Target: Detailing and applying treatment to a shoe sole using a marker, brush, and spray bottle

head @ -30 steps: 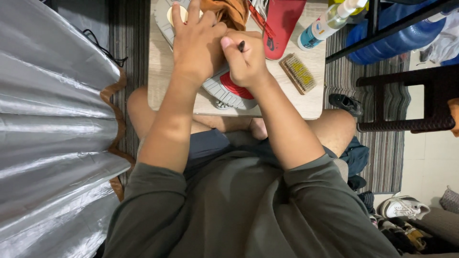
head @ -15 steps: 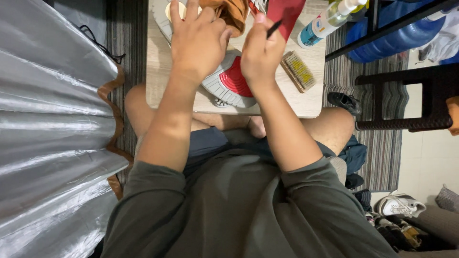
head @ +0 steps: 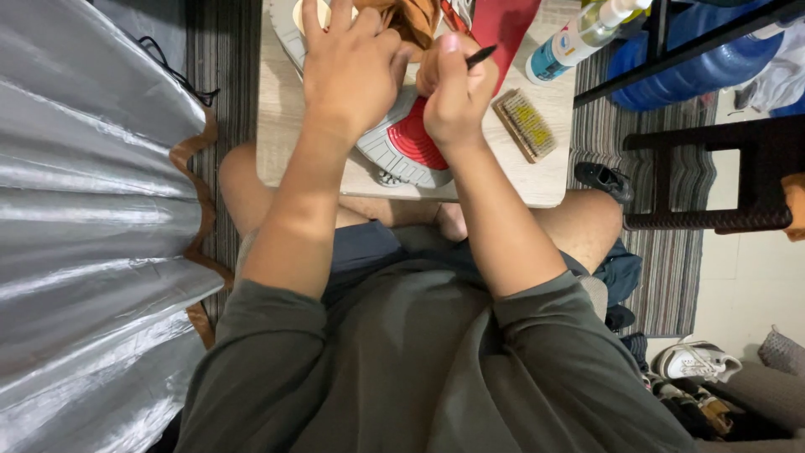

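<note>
A sneaker [head: 402, 147] lies sole-up on a small wooden table [head: 545, 180], showing a grey outsole with a red patch. My left hand [head: 348, 71] presses down on the sneaker, fingers spread over it. My right hand [head: 457, 96] is closed around a thin black tool [head: 480, 57], whose tip sticks out to the upper right. An orange cloth [head: 415, 18] lies beyond the hands, partly hidden by them.
A small bristle brush [head: 524, 124] lies on the table's right side, with a spray bottle [head: 579, 35] behind it. A red object [head: 507, 25] sits at the back. A silver curtain [head: 84, 226] hangs at left. A dark stool [head: 721, 176], blue jug [head: 696, 63] and shoes [head: 696, 361] stand at right.
My right hand moved up from the sole's heel area to the upper part, turning the black tool so its tip points up-right. My left hand stayed on the sneaker.
</note>
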